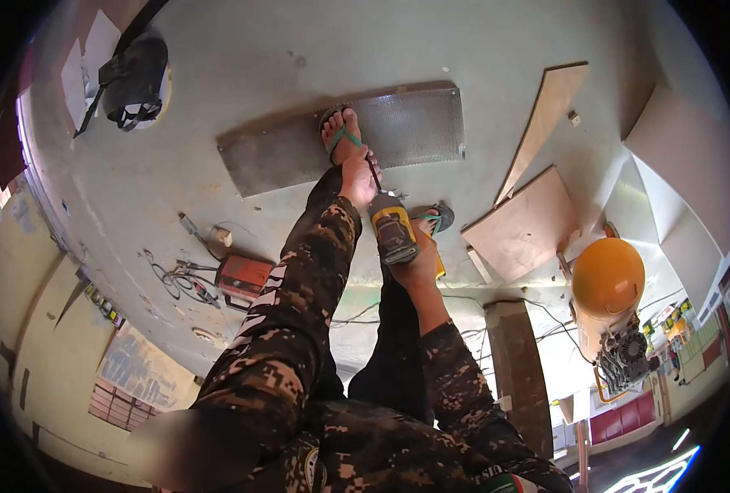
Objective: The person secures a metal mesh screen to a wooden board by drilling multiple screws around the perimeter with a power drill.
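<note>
My right hand (418, 264) grips a yellow-and-black cordless drill (393, 230) by its handle, the nose aimed away from me. A long dark bit (373, 171) runs from the drill towards the near edge of a perforated metal sheet (414, 123) on the floor. Beside the bit, my left hand (358, 177) is closed at that edge; what its fingers pinch is hidden. My left foot (344, 135), in a flip-flop with a green strap, stands on the sheet. The other flip-flop (441, 218) is on the floor, right of the drill.
An orange-red tool case or machine (243, 278) with cables lies left of my legs. To the right are plywood pieces (525, 222), a long wooden strip (543, 123) and an orange-tanked compressor (609, 275). A black bag (137, 78) sits far left. Cables cross the floor.
</note>
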Demonstrator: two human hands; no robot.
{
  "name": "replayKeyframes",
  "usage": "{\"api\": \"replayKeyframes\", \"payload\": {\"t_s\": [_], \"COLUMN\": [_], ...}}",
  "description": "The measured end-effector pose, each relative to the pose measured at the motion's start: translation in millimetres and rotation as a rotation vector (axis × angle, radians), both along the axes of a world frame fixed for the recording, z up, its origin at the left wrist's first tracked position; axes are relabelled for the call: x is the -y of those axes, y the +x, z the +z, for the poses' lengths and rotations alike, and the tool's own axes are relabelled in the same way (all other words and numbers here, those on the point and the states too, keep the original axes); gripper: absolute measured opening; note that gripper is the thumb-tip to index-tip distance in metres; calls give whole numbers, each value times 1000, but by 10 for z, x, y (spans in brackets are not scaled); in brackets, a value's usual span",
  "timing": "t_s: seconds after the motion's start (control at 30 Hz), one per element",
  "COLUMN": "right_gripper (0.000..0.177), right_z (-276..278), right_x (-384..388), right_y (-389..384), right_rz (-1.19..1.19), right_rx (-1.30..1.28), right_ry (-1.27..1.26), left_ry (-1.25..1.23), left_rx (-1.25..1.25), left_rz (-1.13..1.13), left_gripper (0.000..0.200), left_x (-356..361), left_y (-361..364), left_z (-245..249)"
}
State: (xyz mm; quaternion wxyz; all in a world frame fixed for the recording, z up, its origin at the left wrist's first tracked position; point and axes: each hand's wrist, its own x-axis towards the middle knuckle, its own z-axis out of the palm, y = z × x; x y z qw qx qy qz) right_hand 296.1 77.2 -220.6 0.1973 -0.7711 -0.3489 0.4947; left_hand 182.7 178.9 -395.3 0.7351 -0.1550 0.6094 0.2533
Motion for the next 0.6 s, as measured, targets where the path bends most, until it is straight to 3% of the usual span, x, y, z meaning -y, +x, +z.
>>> {"api": "replayKeyframes", "payload": {"t_s": [0.07,0.13,0.2,0.23,0.33,0.4,0.6], "right_gripper": [42,44,46,40,39,40,37], "right_z": [-74,-178,-414,-407,-549,-687,-930], "right_x": [-120,-245,-400,-500,-716,-821,-999], "right_y": [-66,-108,-162,-192,-268,-361,-555], "right_rz": [17,82,109,108,146,265,328], "right_rx": [2,55,0,-15,-49,-48,6], "right_ry": [-36,-7,-50,-69,-123,-127,-218], "left_ry": [3,28,-21,33,32,-3,-34], "left_rx": [29,34,-111,-134,-53,-151,-67], "left_rz": [-10,-196,-223,-159,-119,-132,-66], "left_gripper": [28,30,33,37,38,38,33], "left_x": [-58,-115,-304,-152,-346,-475,-562], "left_y": [-111,-218,-285,-430,-670,-765,-1107], "left_z": [-168,-383,-537,-1080,-945,-875,-1064]}}
